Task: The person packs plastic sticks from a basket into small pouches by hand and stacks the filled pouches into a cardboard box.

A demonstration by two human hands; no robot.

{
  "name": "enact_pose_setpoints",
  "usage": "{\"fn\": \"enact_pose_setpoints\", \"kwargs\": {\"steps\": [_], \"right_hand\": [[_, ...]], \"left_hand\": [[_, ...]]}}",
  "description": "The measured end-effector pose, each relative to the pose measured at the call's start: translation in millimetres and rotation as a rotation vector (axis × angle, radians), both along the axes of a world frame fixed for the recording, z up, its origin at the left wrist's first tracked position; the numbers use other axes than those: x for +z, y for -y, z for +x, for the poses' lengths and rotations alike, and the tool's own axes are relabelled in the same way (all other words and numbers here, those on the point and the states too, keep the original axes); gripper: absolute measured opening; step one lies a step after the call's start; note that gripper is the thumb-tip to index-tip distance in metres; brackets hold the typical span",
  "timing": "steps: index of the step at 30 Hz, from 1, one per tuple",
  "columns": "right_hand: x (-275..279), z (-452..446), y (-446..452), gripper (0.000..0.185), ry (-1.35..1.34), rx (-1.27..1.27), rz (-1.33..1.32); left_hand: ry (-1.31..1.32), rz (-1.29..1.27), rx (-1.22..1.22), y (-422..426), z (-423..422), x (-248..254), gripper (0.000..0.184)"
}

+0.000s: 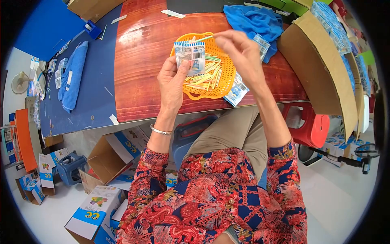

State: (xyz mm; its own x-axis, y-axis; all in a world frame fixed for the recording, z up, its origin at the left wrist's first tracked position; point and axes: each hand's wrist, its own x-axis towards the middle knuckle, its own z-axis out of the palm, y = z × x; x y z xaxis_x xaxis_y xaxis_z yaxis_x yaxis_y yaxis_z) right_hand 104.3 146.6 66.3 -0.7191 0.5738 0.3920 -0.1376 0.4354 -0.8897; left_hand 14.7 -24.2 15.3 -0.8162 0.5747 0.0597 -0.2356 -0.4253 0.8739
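My left hand point(172, 81) pinches a small clear packet point(190, 59) with blue and white print, thumb across its front, over the left part of an orange basket point(228, 83). Thin pale yellow and green sticks point(211, 75) lie in the basket. Up and to the right, my right hand point(239, 51) has its thumb and forefinger pinched at the end of a thin greenish stick point(204, 38), whose other end reaches the packet's top edge. Another packet point(237, 92) lies by the basket's lower right side, partly behind my right forearm.
A blue cloth point(252, 20) lies at the back right, beside a large cardboard box point(313, 65) of packets. On the left are a folded blue towel point(74, 77) and a blue tape dispenser point(92, 29). Below stand a red stool point(313, 126) and printed cartons point(95, 209).
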Motion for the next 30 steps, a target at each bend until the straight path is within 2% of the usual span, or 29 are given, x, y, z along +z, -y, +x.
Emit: {"fn": "enact_pose_setpoints", "kwargs": {"steps": [2, 10, 16, 19, 22, 30], "right_hand": [[0, 8, 16, 0.023, 0.041, 0.110, -0.099], [11, 3, 26, 0.020, -0.100, 0.112, -0.340], [5, -4, 19, 0.019, -0.024, 0.121, 0.083], [19, -2, 14, 0.021, 0.082, 0.137, 0.460], [26, 1, 10, 0.018, 0.190, 0.091, 0.365], [24, 8, 6, 0.017, 0.096, 0.181, 0.147]], "left_hand": [[-0.019, -0.010, -0.021, 0, 1, 1, 0.020], [-0.121, -0.068, -0.103, -2, 8, 4, 0.024], [-0.110, -0.087, -0.177, -1, 10, 1, 0.023], [-0.102, -0.105, -0.192, -2, 11, 3, 0.021], [-0.088, -0.124, -0.195, 0, 10, 2, 0.020], [-0.085, -0.108, -0.202, -1, 10, 3, 0.021]]}}
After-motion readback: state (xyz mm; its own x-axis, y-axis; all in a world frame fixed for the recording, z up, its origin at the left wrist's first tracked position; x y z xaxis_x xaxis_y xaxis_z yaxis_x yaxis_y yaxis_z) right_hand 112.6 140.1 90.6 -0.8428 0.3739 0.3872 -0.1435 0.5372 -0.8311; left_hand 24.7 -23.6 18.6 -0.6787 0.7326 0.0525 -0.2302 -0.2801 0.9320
